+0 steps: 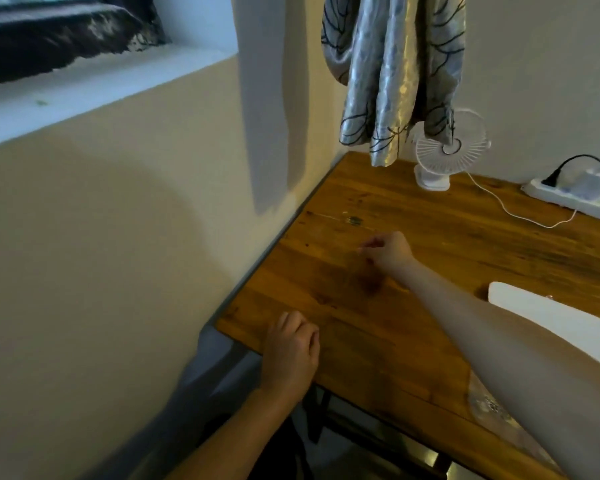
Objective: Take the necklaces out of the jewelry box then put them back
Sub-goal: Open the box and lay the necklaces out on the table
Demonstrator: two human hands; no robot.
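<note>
A thin necklace [350,220] with a small dark pendant lies stretched out on the wooden table [430,244], near the wall. My right hand [388,252] hovers just in front of it, above the table. Its fingertips are pinched on what looks like a second fine necklace, which hangs below them as a faint blur. My left hand [290,351] rests on the table's near left corner, fingers curled, holding nothing. A white flat object [534,308], possibly the jewelry box, lies at the right, partly hidden behind my right forearm.
A small white fan [444,150] stands at the back of the table, and its cord runs right toward a white power strip [568,199]. A patterned curtain [395,74] hangs over the back edge. A wall borders the table's left side.
</note>
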